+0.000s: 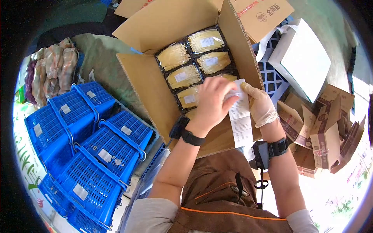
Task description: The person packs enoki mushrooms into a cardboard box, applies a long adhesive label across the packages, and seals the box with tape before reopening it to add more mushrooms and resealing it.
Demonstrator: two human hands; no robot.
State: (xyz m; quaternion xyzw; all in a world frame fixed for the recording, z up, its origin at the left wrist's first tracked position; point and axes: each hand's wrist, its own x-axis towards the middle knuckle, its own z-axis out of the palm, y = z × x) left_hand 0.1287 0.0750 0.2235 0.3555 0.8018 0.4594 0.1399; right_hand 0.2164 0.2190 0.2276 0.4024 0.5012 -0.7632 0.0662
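Note:
My right hand [260,102], in a thin pale glove, pinches the upper end of a long white strip of printed paper [241,122]. The strip hangs down over the near wall of an open cardboard box [221,139]. My bare left hand [214,100] is at the strip's upper left edge, index finger and thumb close against it; whether they grip it is hidden. Below both hands, the box holds two rows of clear-wrapped black trays of enoki mushrooms [184,76]. Several packs bear white labels [207,42]. My left hand covers part of the nearer packs.
Blue plastic baskets [84,163] are stacked at left, beyond them bagged produce [54,70]. Right of the box stand a white insulated bag [303,61] on a blue plastic pallet [269,72] and opened cartons [323,134]. Another printed carton [262,17] lies behind.

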